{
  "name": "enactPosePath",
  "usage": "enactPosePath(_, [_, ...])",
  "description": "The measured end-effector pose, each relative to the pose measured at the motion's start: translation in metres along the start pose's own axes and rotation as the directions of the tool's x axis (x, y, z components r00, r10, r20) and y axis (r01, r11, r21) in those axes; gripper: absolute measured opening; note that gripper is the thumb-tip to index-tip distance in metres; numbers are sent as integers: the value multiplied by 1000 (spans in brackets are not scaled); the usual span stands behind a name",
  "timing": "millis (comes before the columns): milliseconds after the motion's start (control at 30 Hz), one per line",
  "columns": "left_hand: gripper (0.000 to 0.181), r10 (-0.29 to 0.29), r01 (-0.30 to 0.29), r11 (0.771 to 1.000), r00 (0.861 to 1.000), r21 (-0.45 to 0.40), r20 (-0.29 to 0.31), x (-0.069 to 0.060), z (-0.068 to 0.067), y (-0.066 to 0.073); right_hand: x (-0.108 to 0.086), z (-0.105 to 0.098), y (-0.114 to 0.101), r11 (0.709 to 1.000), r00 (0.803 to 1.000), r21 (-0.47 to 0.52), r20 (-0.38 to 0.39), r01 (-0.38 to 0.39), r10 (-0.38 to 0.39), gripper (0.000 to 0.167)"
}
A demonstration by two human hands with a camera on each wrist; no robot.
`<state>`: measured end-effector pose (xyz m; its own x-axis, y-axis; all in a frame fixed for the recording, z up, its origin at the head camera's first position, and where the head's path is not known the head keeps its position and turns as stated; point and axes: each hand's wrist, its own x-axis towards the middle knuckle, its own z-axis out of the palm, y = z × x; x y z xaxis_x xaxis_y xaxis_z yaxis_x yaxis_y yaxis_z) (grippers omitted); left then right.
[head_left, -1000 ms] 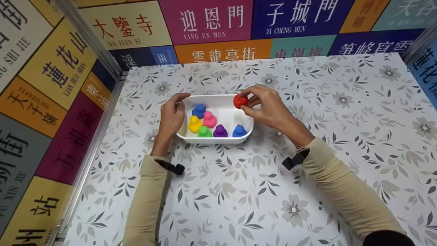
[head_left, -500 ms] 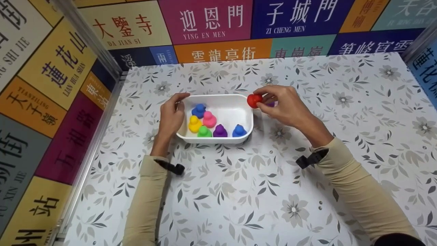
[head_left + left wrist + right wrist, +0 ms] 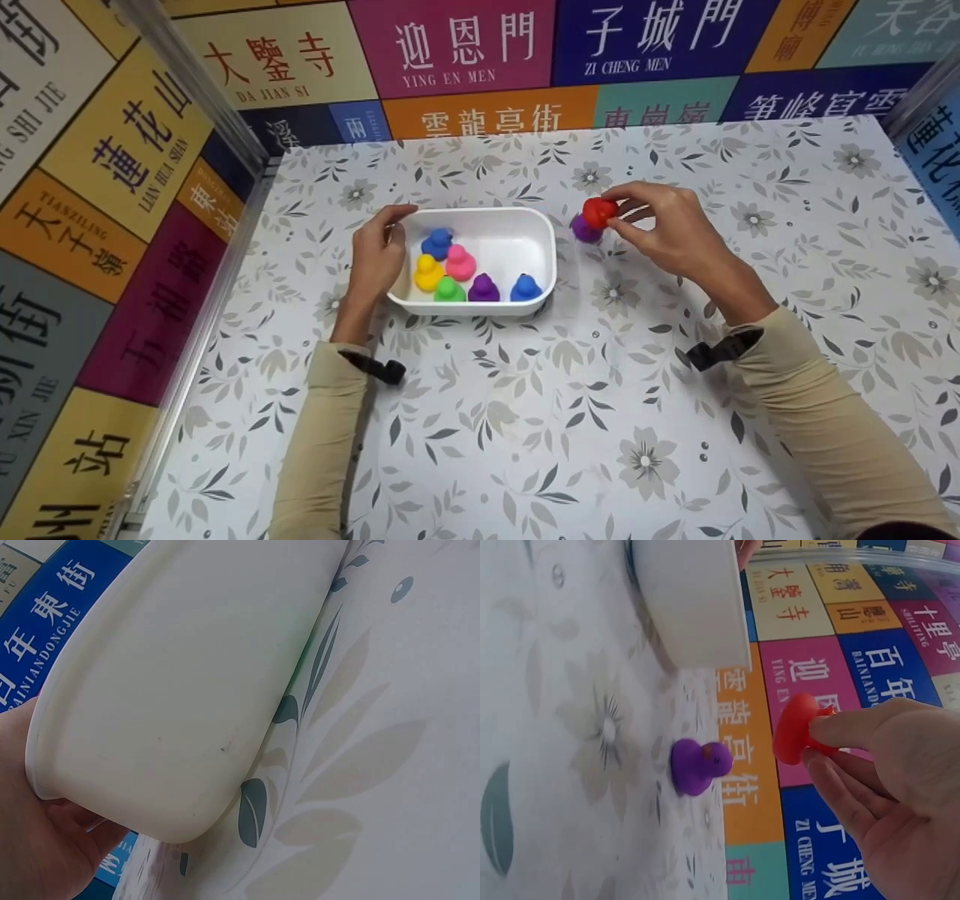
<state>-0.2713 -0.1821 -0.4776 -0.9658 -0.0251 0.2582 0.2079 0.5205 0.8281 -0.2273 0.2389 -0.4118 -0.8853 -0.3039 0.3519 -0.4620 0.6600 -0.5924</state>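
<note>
My left hand [image 3: 376,251] grips the left end of a white plastic tub [image 3: 549,259], with fingers at its rim. In the left wrist view the tub's wall [image 3: 172,690] hides most of that hand. Inside the tub sit several small toy ducks: blue, pink [image 3: 460,262], yellow [image 3: 429,273], green and purple [image 3: 484,287]. Right of the tub, my right hand [image 3: 667,225] pinches a red rubber duck [image 3: 598,213] between thumb and fingers. A second purple duck [image 3: 694,766] stands upright on the table; the right wrist view shows the red duck held apart from it.
A white floral cloth [image 3: 480,420] covers the table. Coloured panels with printed characters [image 3: 454,45] rise behind it and along the left side. Dark wrist cameras [image 3: 375,367] are strapped to both sleeves.
My right hand has carried the red duck rightward, from above the tub's right end to beside the purple duck outside. The left hand and tub have stayed in place.
</note>
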Motion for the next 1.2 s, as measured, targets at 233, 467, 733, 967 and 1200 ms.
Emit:
enactPosePath(233, [38,5,-5,1000,1000,4,-2,0,0,0,-1,-7,21,998,999,-44,-5,-50,50,32])
enactPosePath(467, [37,3,-3,1000,1000,5,3,0,-1,1,1,-5,38,994,996,-91,70,-56,63,34])
enactPosePath(733, [37,-13,13,1000,1000,-17,13,-1,0,0,5,-1,47,986,982,-145,158,-78,100,36])
enactPosePath(967, [38,3,-3,1000,1000,-19,11,-1,-1,1,8,-1,48,981,971,-171,207,-88,123,34])
enactPosePath(1200, [38,3,-3,1000,1000,-17,12,0,-1,1,11,0,50,977,962,-186,232,-101,144,31])
